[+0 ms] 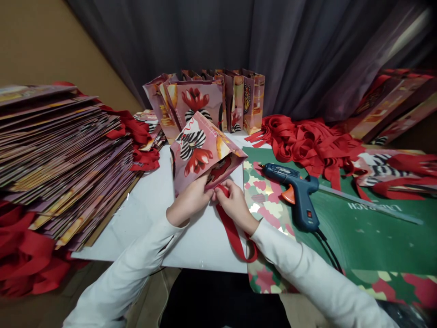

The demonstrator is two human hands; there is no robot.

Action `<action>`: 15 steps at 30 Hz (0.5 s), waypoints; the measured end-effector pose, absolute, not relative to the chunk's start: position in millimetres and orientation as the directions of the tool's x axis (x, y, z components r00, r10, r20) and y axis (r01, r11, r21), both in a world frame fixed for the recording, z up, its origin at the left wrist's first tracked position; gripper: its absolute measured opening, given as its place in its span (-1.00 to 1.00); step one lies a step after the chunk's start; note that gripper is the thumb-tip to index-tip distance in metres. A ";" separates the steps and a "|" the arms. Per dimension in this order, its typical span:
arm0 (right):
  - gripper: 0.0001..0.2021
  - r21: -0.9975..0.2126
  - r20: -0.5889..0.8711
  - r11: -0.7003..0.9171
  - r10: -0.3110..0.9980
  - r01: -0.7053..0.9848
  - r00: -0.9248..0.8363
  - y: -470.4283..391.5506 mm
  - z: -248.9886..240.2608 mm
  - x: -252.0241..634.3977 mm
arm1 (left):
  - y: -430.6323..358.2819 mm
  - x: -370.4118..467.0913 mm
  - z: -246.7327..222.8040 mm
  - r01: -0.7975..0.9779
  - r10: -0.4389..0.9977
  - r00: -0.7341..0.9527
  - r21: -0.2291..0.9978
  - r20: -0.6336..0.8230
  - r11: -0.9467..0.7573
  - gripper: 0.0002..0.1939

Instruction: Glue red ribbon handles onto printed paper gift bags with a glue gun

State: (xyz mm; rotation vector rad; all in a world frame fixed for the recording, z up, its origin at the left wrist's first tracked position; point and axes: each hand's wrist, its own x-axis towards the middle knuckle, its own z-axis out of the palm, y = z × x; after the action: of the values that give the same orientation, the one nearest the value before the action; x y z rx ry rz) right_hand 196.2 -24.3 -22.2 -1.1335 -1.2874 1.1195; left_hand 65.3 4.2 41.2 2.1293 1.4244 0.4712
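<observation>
The left hand (191,199), with fingers nearly closed, holds the near edge of the patterned paper bag (205,148), which is tilted just beyond both hands, while the right hand (236,207), also nearly closed, pinches the red ribbon (231,231) trailing below it.

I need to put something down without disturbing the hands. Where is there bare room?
The white tabletop is bare between the stack of flat printed bags and the left hand. The green sheet is mostly bare below the glue stick, right of the black cord. It is crowded at the back, with standing bags and heaped red ribbon.
</observation>
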 end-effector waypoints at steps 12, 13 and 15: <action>-0.84 -0.987 0.054 0.037 0.993 -0.156 -0.108 -22.5 -22.4 197.5 | 1.9 64.9 49.7 0.823 0.951 0.295 0.530 -0.093 -0.204 -0.48; -0.83 -0.985 0.057 0.032 0.988 -0.167 -0.144 -22.1 -22.0 198.5 | 2.1 64.6 49.5 0.830 0.954 0.285 0.522 -0.093 -0.197 -0.52; -0.81 -0.983 0.057 0.016 0.973 -0.185 -0.222 -21.1 -21.7 200.1 | 2.8 64.5 48.7 0.841 0.963 0.258 0.509 -0.082 -0.182 -0.60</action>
State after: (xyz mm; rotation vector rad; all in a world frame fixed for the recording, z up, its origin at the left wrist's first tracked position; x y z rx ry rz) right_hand 200.1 -21.1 -21.7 -0.9286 -1.2498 1.4268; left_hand 64.5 2.8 48.7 2.0806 1.6337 0.3558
